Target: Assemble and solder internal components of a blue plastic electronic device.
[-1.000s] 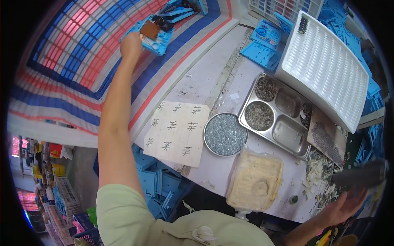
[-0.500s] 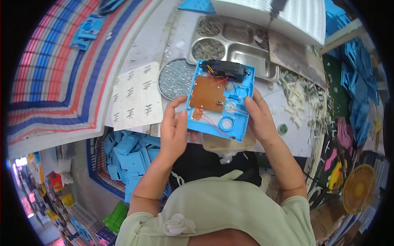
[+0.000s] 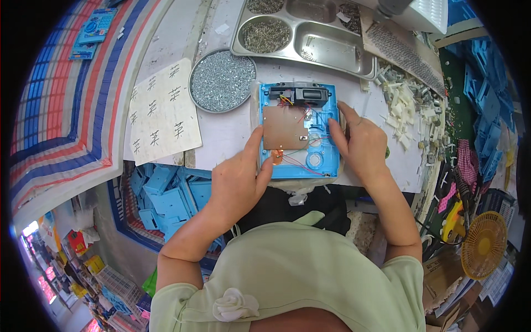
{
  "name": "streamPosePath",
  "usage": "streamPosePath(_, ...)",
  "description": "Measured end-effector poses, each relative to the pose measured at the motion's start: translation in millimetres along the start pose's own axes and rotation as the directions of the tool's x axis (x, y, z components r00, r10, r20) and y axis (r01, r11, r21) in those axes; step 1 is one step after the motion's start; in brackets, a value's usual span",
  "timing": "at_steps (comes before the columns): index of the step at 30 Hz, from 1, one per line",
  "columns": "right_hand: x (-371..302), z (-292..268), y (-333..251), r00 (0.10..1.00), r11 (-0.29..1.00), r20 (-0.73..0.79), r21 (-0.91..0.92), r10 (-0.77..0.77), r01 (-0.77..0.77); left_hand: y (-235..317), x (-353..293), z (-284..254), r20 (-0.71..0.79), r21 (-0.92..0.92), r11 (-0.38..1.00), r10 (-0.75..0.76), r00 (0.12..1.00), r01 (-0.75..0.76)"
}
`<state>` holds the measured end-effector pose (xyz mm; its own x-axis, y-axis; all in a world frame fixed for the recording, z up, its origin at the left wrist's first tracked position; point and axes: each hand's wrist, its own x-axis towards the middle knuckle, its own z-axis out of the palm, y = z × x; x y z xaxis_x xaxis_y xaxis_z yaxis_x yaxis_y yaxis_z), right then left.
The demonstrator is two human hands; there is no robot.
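A blue plastic casing (image 3: 326,166) lies at the front of the table, its inside facing up, on something wrapped in clear plastic (image 3: 298,191). Inside sit a brown circuit board (image 3: 285,127), a black box-shaped part (image 3: 307,97) along the far end, a small orange-brown piece (image 3: 277,157) and thin coloured wires. My left hand (image 3: 238,180) grips the casing's left edge with thumb and forefinger. On the opposite edge my right hand (image 3: 362,141) holds it, thumb over the rim and fingers along the outer side.
Left of the casing stands a round dish of small metal pieces (image 3: 222,81), beside a handwritten paper sheet (image 3: 166,116). Behind is a steel compartment tray (image 3: 332,63) with screws. White plastic parts (image 3: 404,113) lie to the right. Blue casings (image 3: 166,199) fill a bin at lower left.
The casing has come down from a raised, tilted hold to lie flat, both hands still on its sides. The view has shifted, so the dish and tray appear farther left and up.
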<state>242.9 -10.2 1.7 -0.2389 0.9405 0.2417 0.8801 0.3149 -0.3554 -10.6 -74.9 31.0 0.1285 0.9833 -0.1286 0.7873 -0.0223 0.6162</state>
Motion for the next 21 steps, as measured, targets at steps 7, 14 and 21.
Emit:
streamPosePath(7, 3, -37, 6, 0.996, 0.972, -0.051, 0.223, -0.067, 0.077, 5, 11, 13, 0.053, 0.044, 0.828, 0.556, 0.829, -0.559)
streamPosePath(14, -50, -120, -33, 0.926, 0.938, 0.258, 0.282, -0.277, 0.202, 21, 10, 8, 0.020, 0.054, 0.892, 0.448, 0.894, -0.449)
streamPosePath(21, -41, -91, -28, 0.793, 0.665, 0.374, 0.745, -0.480, 0.051, 7, 12, 39, 0.121, -0.070, 0.636, 0.770, 0.627, -0.768)
